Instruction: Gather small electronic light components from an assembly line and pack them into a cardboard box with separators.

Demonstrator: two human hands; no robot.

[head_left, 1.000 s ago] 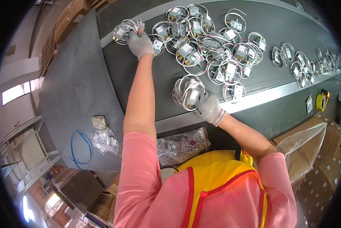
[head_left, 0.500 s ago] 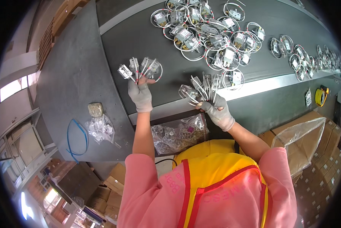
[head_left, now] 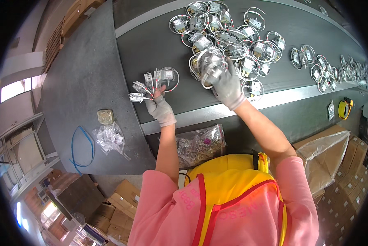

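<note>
In a grey glove with bare fingertips, my left hand (head_left: 161,110) is closed on the tubes of several small thermostats (head_left: 167,75). Their metal bodies fan out above the fingers, over the left part of the dark belt. My right hand (head_left: 229,88), gloved the same way, reaches forward to the near side of a pile. Its fingers are closed around a bunch of thermostats (head_left: 212,70), smeared by motion, so which of them touch the pile I cannot tell. The pile of thermostats (head_left: 228,37), each with a coiled white tube, lies on the belt (head_left: 151,49).
More coiled thermostats (head_left: 324,69) lie along the belt to the right. On the grey side table (head_left: 85,74) are a tan block (head_left: 105,117), a plastic bag (head_left: 110,138) and a blue strap (head_left: 92,151). Below the metal rail sits a bag of small rings (head_left: 200,143); a lined carton (head_left: 325,156) stands at right.
My right hand has moved forward with its bunch from the near rail to the pile. My left hand has shifted slightly right and nearer, its thermostats fanned wider.
</note>
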